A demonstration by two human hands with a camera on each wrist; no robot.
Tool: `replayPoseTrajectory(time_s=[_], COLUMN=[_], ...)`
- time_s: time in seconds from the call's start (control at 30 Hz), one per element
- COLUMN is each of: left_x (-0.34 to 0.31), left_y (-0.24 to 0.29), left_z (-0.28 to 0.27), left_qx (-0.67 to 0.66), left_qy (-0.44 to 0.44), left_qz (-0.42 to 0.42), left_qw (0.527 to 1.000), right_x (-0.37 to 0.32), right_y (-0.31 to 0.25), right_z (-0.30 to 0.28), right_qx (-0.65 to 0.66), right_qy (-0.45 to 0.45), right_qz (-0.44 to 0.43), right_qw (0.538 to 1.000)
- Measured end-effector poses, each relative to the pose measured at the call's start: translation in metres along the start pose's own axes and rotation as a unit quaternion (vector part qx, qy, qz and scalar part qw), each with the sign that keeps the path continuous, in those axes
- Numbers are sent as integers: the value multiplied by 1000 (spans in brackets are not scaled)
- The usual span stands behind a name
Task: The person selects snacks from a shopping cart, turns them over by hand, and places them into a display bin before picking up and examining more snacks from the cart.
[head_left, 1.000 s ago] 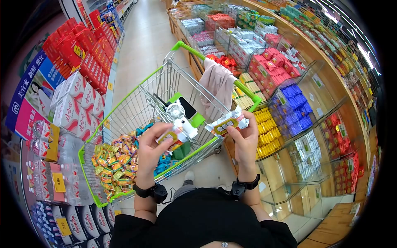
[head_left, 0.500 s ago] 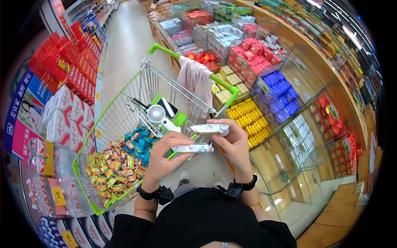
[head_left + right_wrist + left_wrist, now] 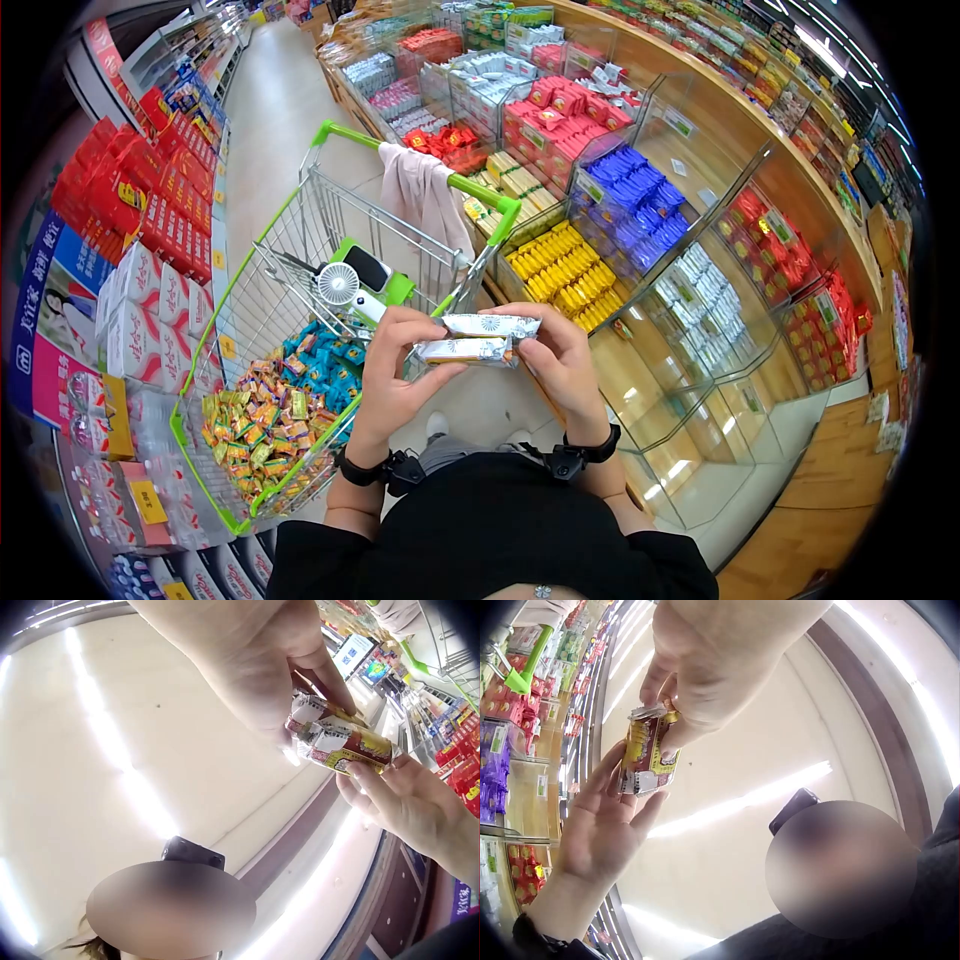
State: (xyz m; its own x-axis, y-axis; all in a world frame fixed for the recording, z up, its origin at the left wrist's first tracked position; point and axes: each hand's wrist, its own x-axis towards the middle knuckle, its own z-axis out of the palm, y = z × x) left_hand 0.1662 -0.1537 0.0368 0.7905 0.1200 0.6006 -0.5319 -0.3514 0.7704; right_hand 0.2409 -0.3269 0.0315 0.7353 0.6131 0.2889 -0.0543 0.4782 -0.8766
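Two small wrapped snack packets [image 3: 493,326] lie side by side between my hands, white edges up in the head view. My left hand [image 3: 397,372] pinches the nearer packet [image 3: 462,351], thumb along its near side. At the other end, my right hand [image 3: 565,368] holds the farther packet, its thumb at the near packet's right tip. The wrist views show the printed faces: a red, yellow and white packet [image 3: 649,750] under the left fingers, and a similar packet [image 3: 349,746] with the second one partly hidden behind it.
A shopping cart [image 3: 330,210] stands ahead to the left, holding many small candies [image 3: 265,430], a white handheld fan [image 3: 340,284] and a phone [image 3: 366,268]. A pink cloth [image 3: 420,185] hangs over its handle. Snack bins [image 3: 565,270] line the right; stacked red boxes [image 3: 165,215] line the left.
The two packets, first held apart with printed faces up, have been turned on edge and brought together side by side. The cart and bins have shifted left in the head view.
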Motion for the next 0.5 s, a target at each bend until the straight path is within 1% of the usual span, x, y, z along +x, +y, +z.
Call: replayPoseTrajectory(time_s=[0.1,0.17,0.2,0.27,0.3,0.37,0.43,0.5], left_x=[0,-1,-1,-1,-1,-2,-2,3], left_y=[2,5,7,12,15,18,19,28], left_z=[13,23,29,39,44,53,63,75], left_qx=[-29,-2,-5,91,87,122,117,167], left_qy=[-12,-15,-20,-8,-13,-60,-72,-92], left_qz=[3,3,6,20,23,32,35,37], left_qw=[999,1000,1000,996,996,990,990,981], right_x=[-9,-17,-21,-29,-33,-43,-54,-66], right_y=[-6,-11,-13,-16,-17,-17,-22,-29], right_z=[-6,-14,-16,-20,-23,-29,-36,-42], right_qx=[37,-90,-92,-145,-147,-193,-207,-206], right_qy=[-3,-3,3,8,14,33,59,81], right_qz=[-15,-25,-29,-11,-14,-30,-29,-24], right_qw=[999,996,995,989,989,980,976,975])
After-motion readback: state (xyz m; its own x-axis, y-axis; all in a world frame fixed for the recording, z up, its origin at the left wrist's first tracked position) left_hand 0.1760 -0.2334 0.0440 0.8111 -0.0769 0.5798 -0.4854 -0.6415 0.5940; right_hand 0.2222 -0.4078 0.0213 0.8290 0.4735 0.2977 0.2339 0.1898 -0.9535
